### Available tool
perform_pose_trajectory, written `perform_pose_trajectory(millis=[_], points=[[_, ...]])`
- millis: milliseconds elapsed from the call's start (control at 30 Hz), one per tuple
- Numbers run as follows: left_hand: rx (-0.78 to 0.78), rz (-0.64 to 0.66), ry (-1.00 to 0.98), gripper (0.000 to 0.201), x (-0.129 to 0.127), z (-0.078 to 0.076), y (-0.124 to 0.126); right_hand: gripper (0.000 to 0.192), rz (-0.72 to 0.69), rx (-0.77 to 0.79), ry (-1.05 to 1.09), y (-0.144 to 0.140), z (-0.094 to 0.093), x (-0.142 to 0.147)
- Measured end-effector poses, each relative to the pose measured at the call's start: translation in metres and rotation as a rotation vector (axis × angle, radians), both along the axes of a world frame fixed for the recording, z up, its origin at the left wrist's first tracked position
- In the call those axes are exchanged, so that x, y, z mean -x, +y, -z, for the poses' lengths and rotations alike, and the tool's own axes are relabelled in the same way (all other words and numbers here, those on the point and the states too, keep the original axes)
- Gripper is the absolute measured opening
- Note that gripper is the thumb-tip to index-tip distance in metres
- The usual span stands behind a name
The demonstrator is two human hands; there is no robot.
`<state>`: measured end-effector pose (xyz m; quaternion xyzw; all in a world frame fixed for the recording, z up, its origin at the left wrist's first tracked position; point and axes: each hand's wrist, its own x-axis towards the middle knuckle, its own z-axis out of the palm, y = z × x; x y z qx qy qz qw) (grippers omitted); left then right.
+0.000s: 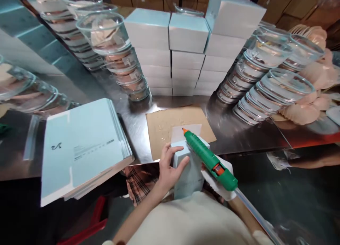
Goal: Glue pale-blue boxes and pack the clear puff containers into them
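My bare left hand grips the left side of a light blue box at the table's front edge, its thumb and index finger over the top. My right hand, in a white glove, is wrapped round a green hot glue gun with a clear glue stick trailing from its back end. The gun's orange nozzle points away from me, over the box's white flap. Much of the right hand's fingers is hidden behind the gun. The flap reaches over a brown cardboard sheet.
Flat blue cartons lie stacked at left on the metal table. Closed boxes are piled at the back. Stacks of clear tubs stand left and more tubs right. A red frame is below left.
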<state>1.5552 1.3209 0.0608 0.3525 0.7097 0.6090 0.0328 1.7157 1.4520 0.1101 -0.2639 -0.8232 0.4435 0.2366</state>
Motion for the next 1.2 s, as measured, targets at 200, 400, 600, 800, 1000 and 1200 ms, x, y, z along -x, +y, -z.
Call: perform_pose_trajectory(millis=[200, 400, 600, 800, 1000, 1200], points=[[-0.027, -0.002, 0.061, 0.021, -0.001, -0.001, -0.002, 0.027, -0.016, -0.187, 0.023, 0.001, 0.007, 0.017], [-0.014, -0.050, 0.032, 0.023, 0.000, 0.004, -0.009, 0.025, 0.113, 0.039, -0.014, 0.017, 0.013, -0.001], [-0.031, -0.094, -0.087, 0.032, 0.005, 0.013, -0.017, 0.034, 0.269, 0.422, -0.040, 0.047, 0.024, -0.003], [-0.104, -0.065, -0.165, 0.038, 0.009, 0.016, -0.019, 0.059, 0.245, 0.649, -0.101, 0.080, 0.049, 0.062], [-0.139, -0.051, -0.203, 0.037, 0.011, 0.018, -0.023, 0.042, 0.367, 0.417, -0.196, 0.106, 0.031, 0.053], [-0.151, 0.011, -0.222, 0.041, 0.008, 0.018, -0.021, 0.052, -0.041, 0.518, 0.009, 0.071, 0.005, 0.068]])
